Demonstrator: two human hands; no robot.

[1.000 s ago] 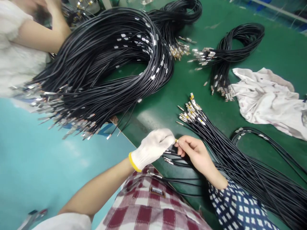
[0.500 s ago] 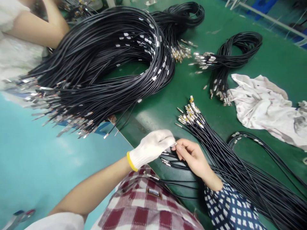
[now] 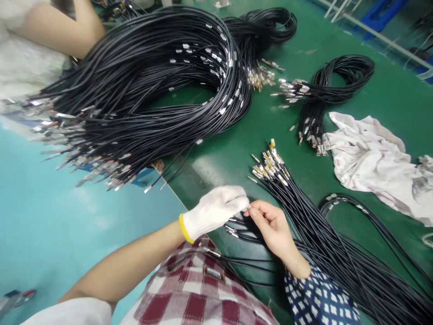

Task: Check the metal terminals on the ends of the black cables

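Observation:
My left hand (image 3: 216,210), in a white knit glove with a yellow cuff, and my bare right hand (image 3: 270,223) meet fingertip to fingertip over the green table (image 3: 237,144). Both pinch the small metal terminal (image 3: 248,207) at the end of a thin black cable. Loose cable ends (image 3: 237,230) lie just under the hands. A sheaf of black cables with brass and silver terminals (image 3: 270,164) fans out up and right of my right hand.
A huge coil of black cables (image 3: 152,90) fills the upper left, its ends overhanging the table edge. Smaller coils (image 3: 324,85) sit at the back. A crumpled white cloth (image 3: 372,158) lies at right. Another person's arm (image 3: 50,31) is at top left.
The view has drifted slightly. Both hands stay pinched together on the terminal, with only small finger movements.

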